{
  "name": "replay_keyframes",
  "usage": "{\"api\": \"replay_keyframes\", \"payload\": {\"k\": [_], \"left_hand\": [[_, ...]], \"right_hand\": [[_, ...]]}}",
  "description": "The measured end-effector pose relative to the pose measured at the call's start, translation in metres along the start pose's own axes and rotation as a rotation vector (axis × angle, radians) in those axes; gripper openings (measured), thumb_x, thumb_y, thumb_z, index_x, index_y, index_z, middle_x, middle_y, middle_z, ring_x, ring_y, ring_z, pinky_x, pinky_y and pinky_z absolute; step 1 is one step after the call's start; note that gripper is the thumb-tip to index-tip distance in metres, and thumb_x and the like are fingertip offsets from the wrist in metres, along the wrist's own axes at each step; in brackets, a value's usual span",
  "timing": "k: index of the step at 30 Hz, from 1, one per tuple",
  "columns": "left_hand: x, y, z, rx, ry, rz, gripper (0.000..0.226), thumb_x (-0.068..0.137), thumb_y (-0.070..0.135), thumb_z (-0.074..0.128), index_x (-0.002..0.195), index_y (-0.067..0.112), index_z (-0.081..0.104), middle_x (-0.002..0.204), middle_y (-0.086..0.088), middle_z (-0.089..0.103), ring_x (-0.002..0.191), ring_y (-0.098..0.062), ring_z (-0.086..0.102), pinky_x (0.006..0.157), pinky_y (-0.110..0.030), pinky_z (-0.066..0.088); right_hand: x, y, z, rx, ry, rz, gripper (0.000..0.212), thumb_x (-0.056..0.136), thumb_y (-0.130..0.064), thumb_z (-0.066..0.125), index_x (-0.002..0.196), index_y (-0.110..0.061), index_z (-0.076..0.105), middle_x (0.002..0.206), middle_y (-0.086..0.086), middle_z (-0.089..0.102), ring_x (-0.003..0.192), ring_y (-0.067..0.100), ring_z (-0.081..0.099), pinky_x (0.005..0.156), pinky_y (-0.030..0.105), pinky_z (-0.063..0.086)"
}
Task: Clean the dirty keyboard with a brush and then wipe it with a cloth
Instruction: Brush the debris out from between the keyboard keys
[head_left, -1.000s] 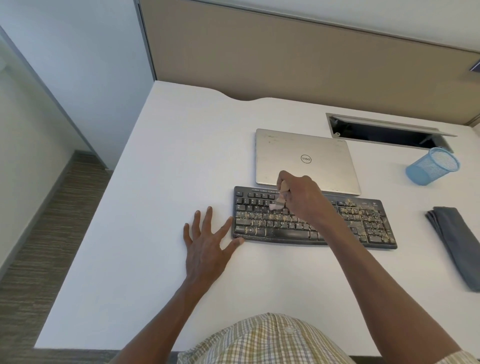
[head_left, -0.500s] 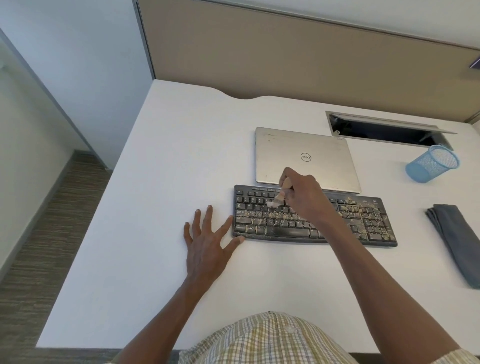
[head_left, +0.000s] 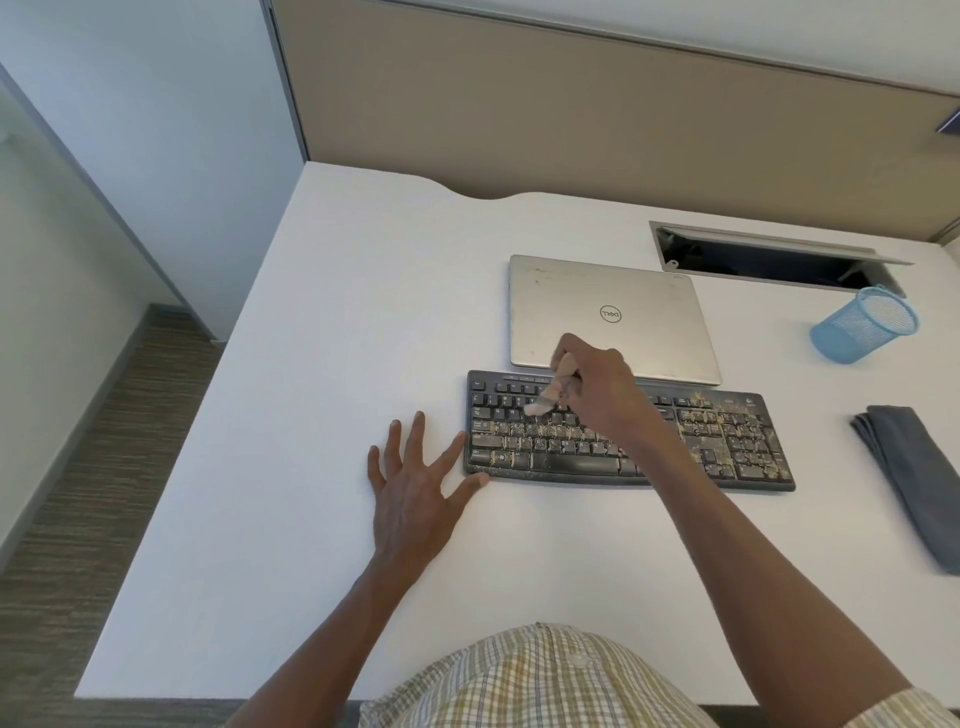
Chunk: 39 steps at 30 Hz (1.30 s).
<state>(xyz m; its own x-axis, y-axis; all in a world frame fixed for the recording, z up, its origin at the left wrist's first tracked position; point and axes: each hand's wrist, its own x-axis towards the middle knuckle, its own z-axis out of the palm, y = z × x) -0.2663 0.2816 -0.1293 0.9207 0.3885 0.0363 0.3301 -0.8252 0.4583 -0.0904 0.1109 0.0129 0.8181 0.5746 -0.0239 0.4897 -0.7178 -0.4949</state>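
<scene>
Brush (head_left: 551, 393) between right-hand fingers (head_left: 570, 349)

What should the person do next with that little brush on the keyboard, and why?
Probably sweep the brush down and rightward along the next rows. The right hand holds it with its bristles on the upper left keys, which look fairly clear, while pale crumbs cover the middle rows and right side of the keyboard. The left hand rests flat at the keyboard's left end.
</scene>
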Motion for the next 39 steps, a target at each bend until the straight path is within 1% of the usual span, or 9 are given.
{"api": "replay_keyframes", "payload": {"k": [4, 9, 13, 16, 19, 25, 28, 33, 39], "left_hand": [[0.000, -0.001, 0.001, 0.009, 0.005, 0.000, 0.070, 0.089, 0.083, 0.029, 0.146, 0.047, 0.047, 0.169, -0.006, 0.017, 0.156, -0.032, 0.004, 0.122, -0.057, 0.006], [0.000, -0.001, 0.000, 0.006, -0.002, 0.003, 0.070, 0.089, 0.083, 0.029, 0.146, 0.047, 0.047, 0.169, -0.006, 0.016, 0.157, -0.030, 0.002, 0.122, -0.057, 0.004], [0.000, 0.000, 0.000, 0.006, -0.003, 0.004, 0.070, 0.089, 0.082, 0.030, 0.146, 0.047, 0.048, 0.169, -0.006, 0.017, 0.157, -0.031, 0.004, 0.122, -0.057, 0.005], [0.000, -0.001, 0.001, 0.009, 0.002, 0.003, 0.068, 0.090, 0.081, 0.032, 0.146, 0.046, 0.048, 0.169, -0.006, 0.018, 0.156, -0.031, 0.005, 0.122, -0.058, 0.007], [0.000, -0.001, 0.002, 0.013, 0.007, 0.007, 0.067, 0.090, 0.081, 0.033, 0.146, 0.046, 0.048, 0.169, -0.006, 0.018, 0.156, -0.031, 0.005, 0.122, -0.058, 0.007], [0.000, -0.001, 0.001, 0.013, -0.008, 0.005, 0.069, 0.090, 0.082, 0.030, 0.147, 0.047, 0.046, 0.169, -0.006, 0.016, 0.157, -0.030, 0.002, 0.123, -0.058, 0.005], [0.000, -0.001, 0.000, 0.016, -0.017, 0.004, 0.068, 0.090, 0.081, 0.031, 0.148, 0.048, 0.044, 0.170, -0.005, 0.014, 0.157, -0.030, 0.000, 0.123, -0.057, 0.004], [0.000, -0.001, -0.001, -0.002, -0.016, 0.006, 0.069, 0.089, 0.081, 0.031, 0.148, 0.048, 0.045, 0.169, -0.006, 0.015, 0.157, -0.030, 0.001, 0.123, -0.057, 0.003], [-0.001, 0.000, -0.001, -0.029, 0.000, 0.008, 0.069, 0.089, 0.082, 0.032, 0.146, 0.047, 0.048, 0.169, -0.007, 0.017, 0.157, -0.031, 0.003, 0.123, -0.058, 0.005]], "right_hand": [[-0.005, 0.010, -0.010, -0.128, 0.016, 0.010, 0.022, 0.088, 0.008, 0.052, 0.097, -0.012, 0.054, 0.076, 0.004, 0.064, 0.056, 0.007, 0.053, 0.045, 0.017, 0.032], [0.008, -0.011, -0.001, 0.086, 0.011, -0.035, 0.020, 0.087, 0.010, 0.051, 0.097, -0.006, 0.056, 0.074, -0.007, 0.062, 0.055, -0.002, 0.051, 0.045, 0.013, 0.038], [0.005, -0.001, 0.004, 0.075, 0.007, 0.002, 0.021, 0.089, 0.011, 0.052, 0.096, -0.009, 0.055, 0.080, 0.003, 0.066, 0.062, -0.002, 0.055, 0.048, 0.021, 0.045], [-0.004, 0.016, -0.008, -0.007, -0.002, 0.033, 0.016, 0.088, 0.005, 0.061, 0.098, -0.007, 0.055, 0.080, 0.008, 0.067, 0.058, 0.000, 0.053, 0.045, 0.010, 0.035], [-0.007, 0.021, -0.015, -0.119, 0.012, 0.028, 0.020, 0.086, 0.006, 0.059, 0.097, -0.010, 0.053, 0.080, 0.006, 0.066, 0.058, 0.006, 0.051, 0.048, 0.013, 0.031], [0.004, 0.004, -0.002, 0.083, 0.000, 0.009, 0.024, 0.088, 0.010, 0.052, 0.092, -0.013, 0.054, 0.080, 0.003, 0.066, 0.058, -0.010, 0.055, 0.045, 0.014, 0.039], [-0.001, 0.016, -0.004, 0.050, 0.021, 0.070, 0.026, 0.089, 0.009, 0.052, 0.092, -0.017, 0.052, 0.078, 0.003, 0.065, 0.058, -0.001, 0.056, 0.046, 0.028, 0.049], [-0.013, 0.025, -0.022, -0.095, 0.090, 0.146, 0.018, 0.090, 0.004, 0.053, 0.098, -0.013, 0.051, 0.069, -0.006, 0.055, 0.056, 0.007, 0.051, 0.045, 0.019, 0.034], [0.000, 0.004, -0.008, 0.193, 0.236, 0.238, 0.014, 0.092, -0.010, 0.059, 0.104, -0.012, 0.052, 0.079, 0.006, 0.062, 0.056, 0.019, 0.061, 0.043, 0.027, 0.049]]}}
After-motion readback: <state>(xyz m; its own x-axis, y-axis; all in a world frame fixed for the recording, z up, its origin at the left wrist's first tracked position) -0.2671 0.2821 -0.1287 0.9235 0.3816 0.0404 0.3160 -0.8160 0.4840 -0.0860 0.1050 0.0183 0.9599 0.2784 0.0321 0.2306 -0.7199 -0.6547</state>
